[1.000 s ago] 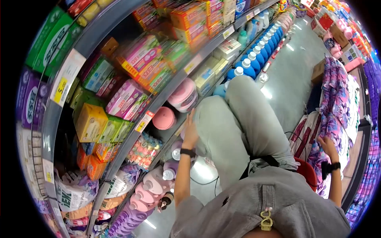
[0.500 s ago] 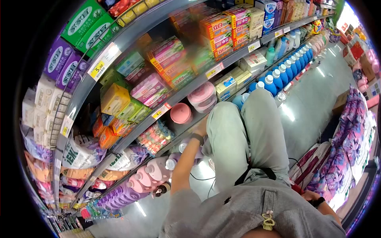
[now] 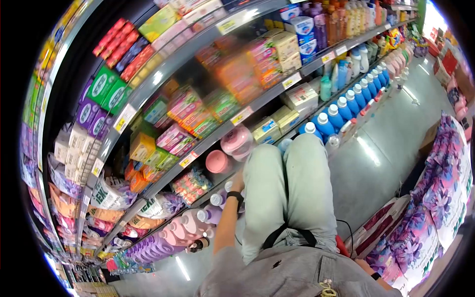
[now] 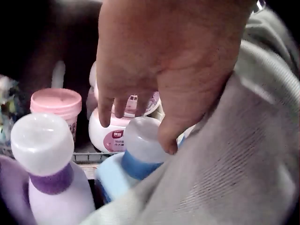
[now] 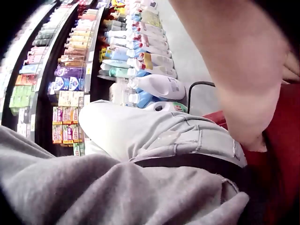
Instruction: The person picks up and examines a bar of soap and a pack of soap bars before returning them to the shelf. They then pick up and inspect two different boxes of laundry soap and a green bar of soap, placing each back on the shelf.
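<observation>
My left hand reaches down beside my left knee, in front of the low shelf. In the left wrist view, its fingers hang spread from the thumb, over a blue-necked bottle with a white cap. A purple-necked bottle stands to its left in that view. Behind them are a pink-lidded tub and a white tub with a pink label. My right hand is low by my right hip. In the right wrist view it reaches a red seat; its fingers are mostly hidden.
Shelves with boxed soaps rise on the left. Blue bottles line the floor-level shelf ahead, and pink and purple bottles line it behind. Flower-print bags are stacked on the right. A dark cord lies near the seat.
My right hand has come off the flower-print bags and down beside the red seat. My left hand stays by the low shelf near my knee. The head view has turned.
</observation>
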Demonstrator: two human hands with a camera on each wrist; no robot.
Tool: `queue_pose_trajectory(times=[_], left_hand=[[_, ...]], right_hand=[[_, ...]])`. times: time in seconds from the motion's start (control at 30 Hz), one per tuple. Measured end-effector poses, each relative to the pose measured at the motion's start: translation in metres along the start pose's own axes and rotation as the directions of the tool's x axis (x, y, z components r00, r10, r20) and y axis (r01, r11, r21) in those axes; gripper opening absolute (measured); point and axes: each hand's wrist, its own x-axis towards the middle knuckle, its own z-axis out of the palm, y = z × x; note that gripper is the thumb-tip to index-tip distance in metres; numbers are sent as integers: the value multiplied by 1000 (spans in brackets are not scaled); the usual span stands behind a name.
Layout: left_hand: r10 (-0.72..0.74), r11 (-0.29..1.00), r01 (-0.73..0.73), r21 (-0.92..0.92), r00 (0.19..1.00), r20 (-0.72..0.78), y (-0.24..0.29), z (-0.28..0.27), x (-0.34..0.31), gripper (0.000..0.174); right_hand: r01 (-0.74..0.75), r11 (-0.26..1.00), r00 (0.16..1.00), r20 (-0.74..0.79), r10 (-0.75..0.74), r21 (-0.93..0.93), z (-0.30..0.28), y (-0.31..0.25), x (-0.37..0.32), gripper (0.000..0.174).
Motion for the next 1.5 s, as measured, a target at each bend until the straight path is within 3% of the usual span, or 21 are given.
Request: queue_pose_trajectory(times=[0.03,0.13,0.2,0.27,0.33,0.37,0.4,0.47,0.53,0.63,0.73,0.87,0.9,0.97,1.0,1.03,1.13,1.2,1.33,1.4,1.5], left_hand=[[172,935,-185,303,983,69,-31,15,15,37],[50,927,-60,370,998,39,0,9,13,41],[82,908,-88,409,996,31,47,-20,19,51],[245,942,-176,284,942,-230,66,-48,36,41],[370,927,-270,258,768,-522,115,-103,48,30],[235,971,-165,172,774,-588,156,-140,45,24],[454,881,-198,430,610,-650,187,-177,44,27],[574,794,-66,604,408,-710,196,-233,55,42],[582,781,-3,625,369,-725,212,-278,64,49],[423,840,68,538,538,-729,185,-311,83,67],[219,968,-116,224,828,-516,167,-337,95,70],[341,741,46,669,833,-436,152,-343,95,76],[449,701,-37,712,799,-400,145,-348,96,76],[298,904,-111,412,856,-423,140,-353,98,74],[225,961,-132,241,883,-412,140,-357,97,73],[277,949,-176,260,858,-432,145,-357,94,70],[360,886,-71,458,727,-585,155,-341,78,64],[451,823,6,569,602,-659,173,-319,58,58],[566,817,-191,544,448,-692,206,-282,8,55],[533,843,-377,384,484,-694,230,-257,-20,59],[416,846,-533,-9,672,-613,245,-204,-42,67]], right_hand=[[-5,1000,1000,-20,4,-9,6,2,4,77],[-24,1000,998,-54,24,-10,19,-9,17,77],[-44,999,997,-68,45,10,11,-23,17,77],[-59,998,995,-77,62,32,2,-34,11,77],[-72,996,993,-89,76,51,-12,-42,2,77],[-78,995,992,-93,84,59,-19,-45,-4,77],[-84,993,991,-100,92,78,-27,-49,-13,77],[-106,991,988,-106,115,82,-37,-54,-26,77],[-122,989,986,-103,130,87,-41,-58,-35,77],[-123,988,985,-108,133,95,-46,-63,-41,77],[-152,985,987,-44,156,76,-57,-76,-41,77],[-48,998,999,-3,48,49,-41,-52,-29,76],[-42,999,998,49,43,-16,-49,-55,-29,71],[-57,982,989,143,32,178,-98,-96,-43,55],[-25,989,990,142,5,143,-97,-84,-30,47],[10,997,998,-55,-5,82,-108,-93,-30,41],[-67,993,857,-516,6,-100,-153,-127,-25,35],[-45,968,767,-630,-125,-246,-182,-151,-28,38],[244,965,613,-755,-231,-98,-230,-232,-50,32],[384,904,470,-804,-365,-187,-239,-268,-55,35],[673,695,315,-753,-578,-252,-251,-319,-63,60]])
